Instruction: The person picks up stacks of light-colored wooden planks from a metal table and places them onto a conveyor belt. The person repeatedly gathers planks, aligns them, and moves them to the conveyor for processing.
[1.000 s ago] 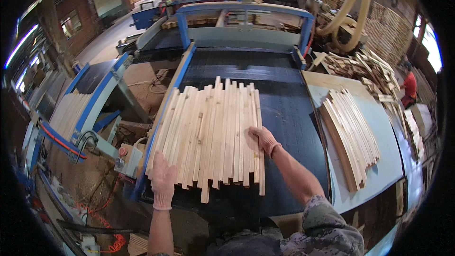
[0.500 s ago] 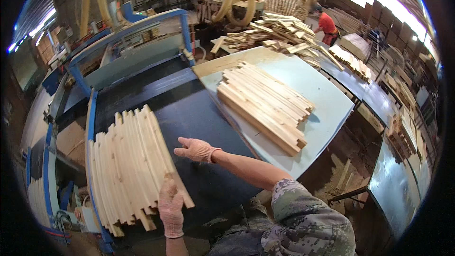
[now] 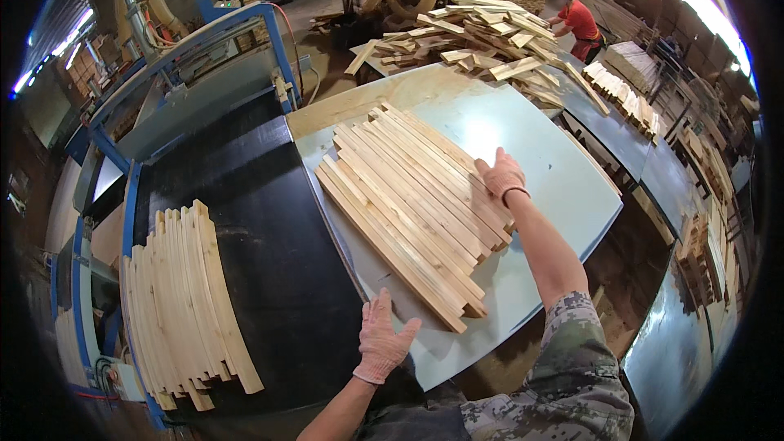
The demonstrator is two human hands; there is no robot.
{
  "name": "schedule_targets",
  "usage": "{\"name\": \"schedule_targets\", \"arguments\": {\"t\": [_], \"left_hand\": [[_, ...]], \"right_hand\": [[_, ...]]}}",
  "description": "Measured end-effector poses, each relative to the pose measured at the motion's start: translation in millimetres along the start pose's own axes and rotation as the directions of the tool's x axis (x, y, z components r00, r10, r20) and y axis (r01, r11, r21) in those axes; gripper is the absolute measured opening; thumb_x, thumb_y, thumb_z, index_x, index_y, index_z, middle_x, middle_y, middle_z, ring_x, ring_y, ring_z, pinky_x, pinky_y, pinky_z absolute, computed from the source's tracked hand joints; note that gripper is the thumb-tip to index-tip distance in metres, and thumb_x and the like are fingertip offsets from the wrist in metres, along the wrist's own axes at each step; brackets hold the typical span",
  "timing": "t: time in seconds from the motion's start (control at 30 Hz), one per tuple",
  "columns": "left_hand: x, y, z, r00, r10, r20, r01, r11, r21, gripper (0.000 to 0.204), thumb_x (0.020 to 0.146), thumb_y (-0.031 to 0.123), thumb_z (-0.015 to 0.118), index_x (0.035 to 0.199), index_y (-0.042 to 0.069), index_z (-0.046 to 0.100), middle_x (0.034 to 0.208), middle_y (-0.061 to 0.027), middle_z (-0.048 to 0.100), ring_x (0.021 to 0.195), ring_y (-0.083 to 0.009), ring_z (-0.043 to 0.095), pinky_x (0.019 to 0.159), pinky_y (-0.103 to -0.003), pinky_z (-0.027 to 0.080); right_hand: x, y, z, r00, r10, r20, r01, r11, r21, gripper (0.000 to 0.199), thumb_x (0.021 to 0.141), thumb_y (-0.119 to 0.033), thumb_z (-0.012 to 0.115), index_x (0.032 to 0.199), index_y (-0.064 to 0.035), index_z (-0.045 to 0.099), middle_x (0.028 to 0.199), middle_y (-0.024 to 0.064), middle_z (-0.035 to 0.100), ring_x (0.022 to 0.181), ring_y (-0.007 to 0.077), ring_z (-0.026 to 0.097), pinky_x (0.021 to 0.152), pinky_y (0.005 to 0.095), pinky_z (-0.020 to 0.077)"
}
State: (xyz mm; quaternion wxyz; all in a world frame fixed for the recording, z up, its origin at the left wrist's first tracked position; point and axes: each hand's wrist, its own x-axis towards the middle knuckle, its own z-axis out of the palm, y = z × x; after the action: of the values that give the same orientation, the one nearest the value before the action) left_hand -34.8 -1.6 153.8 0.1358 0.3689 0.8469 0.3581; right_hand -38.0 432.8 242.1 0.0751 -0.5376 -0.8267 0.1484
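Two flat batches of pale wooden strips lie in front of me, side by side and uneven at their ends. One batch of strips (image 3: 412, 208) is on a light blue-grey tabletop (image 3: 555, 184). My right hand (image 3: 502, 175), in a pinkish knit glove, rests against that batch's far right edge, fingers extended. Gloved the same way, my left hand (image 3: 385, 336) is spread near the table's front left edge, just short of the strips' near ends. The other batch of strips (image 3: 184, 298) lies on the black belt (image 3: 269, 278), away from both hands.
A blue machine frame (image 3: 192, 41) spans the belt's far end. Behind the table is a loose heap of wood pieces (image 3: 490, 37). A person in a red shirt (image 3: 581, 23) works beyond it. Metal-topped benches (image 3: 670, 318) with more wood run along the right.
Both hands have left the batch on the belt and moved right to the batch on the table. My view has turned right as well.
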Motion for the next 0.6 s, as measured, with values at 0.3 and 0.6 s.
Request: {"name": "schedule_targets", "arguments": {"t": [0.3, 0.6], "left_hand": [[34, 69, 20, 0.998, -0.054, -0.015, 0.054, 0.999, -0.010, 0.133, 0.071, 0.056, 0.093, 0.163, -0.007, 0.021, 0.151, -0.0307, 0.041, 0.141, -0.0494, 0.039, 0.123, -0.057, 0.031], [43, 59, 47, 0.973, -0.104, -0.208, 0.086, 0.992, -0.092, 0.114, 0.079, 0.043, 0.088, 0.162, -0.005, 0.026, 0.152, -0.0330, 0.042, 0.142, -0.0492, 0.041, 0.122, -0.056, 0.034]], "right_hand": [[18, 0, -8, 0.982, 0.008, 0.189, -0.045, 0.980, 0.196, 0.053, 0.098, -0.041, 0.060, 0.135, -0.0028, 0.063, 0.099, 0.0226, 0.076, 0.086, 0.0305, 0.077, 0.079, 0.0434, 0.0624], [33, -7, 31, 0.934, -0.341, 0.104, 0.324, 0.934, 0.151, 0.056, 0.103, -0.054, 0.054, 0.119, -0.0055, 0.077, 0.119, 0.0292, 0.074, 0.107, 0.0423, 0.072, 0.100, 0.0495, 0.0531]]}}
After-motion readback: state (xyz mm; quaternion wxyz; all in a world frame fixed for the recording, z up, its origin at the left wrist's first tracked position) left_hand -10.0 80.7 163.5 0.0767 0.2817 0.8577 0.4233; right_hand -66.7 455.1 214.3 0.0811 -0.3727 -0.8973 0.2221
